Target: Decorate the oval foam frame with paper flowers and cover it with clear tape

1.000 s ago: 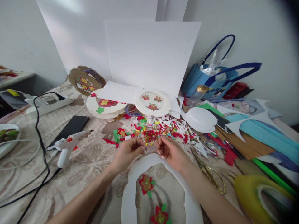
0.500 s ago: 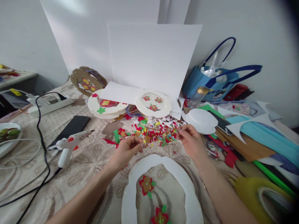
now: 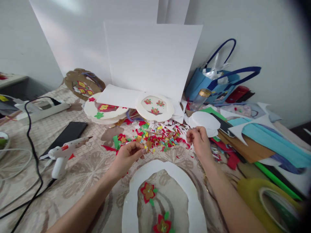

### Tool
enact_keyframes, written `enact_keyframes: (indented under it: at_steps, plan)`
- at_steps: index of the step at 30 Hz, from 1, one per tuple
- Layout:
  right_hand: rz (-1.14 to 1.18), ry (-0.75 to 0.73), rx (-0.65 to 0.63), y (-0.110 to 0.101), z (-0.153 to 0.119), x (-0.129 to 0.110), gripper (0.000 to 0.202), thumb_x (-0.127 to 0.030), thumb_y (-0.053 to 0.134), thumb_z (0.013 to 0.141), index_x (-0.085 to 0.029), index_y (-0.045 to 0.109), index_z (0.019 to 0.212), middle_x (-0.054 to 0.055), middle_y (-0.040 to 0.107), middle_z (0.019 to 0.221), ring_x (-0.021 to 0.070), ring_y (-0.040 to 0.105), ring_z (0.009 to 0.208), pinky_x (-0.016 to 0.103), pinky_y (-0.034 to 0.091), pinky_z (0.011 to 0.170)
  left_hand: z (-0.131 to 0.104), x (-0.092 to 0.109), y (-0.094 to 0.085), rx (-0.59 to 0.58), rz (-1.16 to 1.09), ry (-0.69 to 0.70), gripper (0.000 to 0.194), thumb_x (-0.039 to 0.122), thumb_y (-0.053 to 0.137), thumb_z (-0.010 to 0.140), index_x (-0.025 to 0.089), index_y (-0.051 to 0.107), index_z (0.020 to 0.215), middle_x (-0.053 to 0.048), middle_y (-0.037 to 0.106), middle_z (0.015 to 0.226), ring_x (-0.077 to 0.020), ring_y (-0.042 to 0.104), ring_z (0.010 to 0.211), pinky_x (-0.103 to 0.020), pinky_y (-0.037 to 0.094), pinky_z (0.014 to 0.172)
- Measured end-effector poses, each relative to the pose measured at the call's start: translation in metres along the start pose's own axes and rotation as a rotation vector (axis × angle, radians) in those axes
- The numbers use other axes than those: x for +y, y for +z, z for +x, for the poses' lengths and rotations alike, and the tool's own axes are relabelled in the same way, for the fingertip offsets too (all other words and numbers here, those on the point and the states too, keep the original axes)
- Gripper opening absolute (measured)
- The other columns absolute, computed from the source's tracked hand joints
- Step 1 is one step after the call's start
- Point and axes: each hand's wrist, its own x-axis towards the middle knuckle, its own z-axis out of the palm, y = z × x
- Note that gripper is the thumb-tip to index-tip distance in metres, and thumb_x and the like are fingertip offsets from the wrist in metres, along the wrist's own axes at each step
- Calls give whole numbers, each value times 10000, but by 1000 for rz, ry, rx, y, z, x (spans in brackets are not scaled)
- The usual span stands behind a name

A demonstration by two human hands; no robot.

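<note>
My left hand (image 3: pixel 128 157) is closed, thumb against fingers, at the near left edge of a heap of coloured paper scraps (image 3: pixel 157 139). Something small and yellow shows by its fingertips; whether it is held is unclear. My right hand (image 3: pixel 199 142) has curled fingers at the heap's right edge, and what they hold, if anything, is too small to name. Between my forearms lies a white scalloped frame (image 3: pixel 131 197) with a see-through centre. On that centre are a red and brown flower (image 3: pixel 148 192) with green leaves and a second such flower (image 3: pixel 162 224) below.
A white glue gun (image 3: pixel 60 157) and black phone (image 3: pixel 69 136) lie at left, with cables. Decorated frames (image 3: pixel 155 115) stand behind the scraps. At right are white discs (image 3: pixel 205 121), a blue bag (image 3: pixel 213 81), a gold-lidded jar (image 3: pixel 200 100), coloured sheets and a yellow tape roll (image 3: pixel 264 200).
The view has turned slightly to the right, so most things sit further left. My right hand has shifted a little away from the scraps, its fingers more curled. My left hand stays beside the heap.
</note>
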Motion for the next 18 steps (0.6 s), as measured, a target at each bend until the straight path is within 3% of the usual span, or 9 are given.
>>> enact_keyframes:
  at_steps: [4,7,10,18]
  plan:
    - [-216,-107,-95,-3,-1,-3,311,-394,424,901,-227,444,640,-41,430,547,125,396,493,264,336,499,0,1,0,3,-9,-8,240,358,680,707,144,597,775,-2,608,668,-96,530,570,-208,382,515]
    - [-350,-223,-258,0,0,-3,144,-289,557,825,-217,569,701,-2,535,686,167,497,657,299,389,640,0,1,0,3,-11,-7,238,357,681,706,145,595,773,-3,608,679,-95,532,568,-210,386,512]
    - [-485,-337,-388,7,2,1,117,-193,520,829,-213,623,776,46,575,835,213,538,825,345,407,760,0,-1,0,-5,-5,5,234,359,677,716,147,595,773,-3,606,687,-100,541,576,-212,395,514]
    - [-658,-455,-452,14,4,14,223,-116,447,858,-201,653,882,81,574,895,240,521,909,378,431,817,0,-4,0,-17,26,9,229,353,660,741,143,588,799,1,598,682,-96,548,581,-202,394,510]
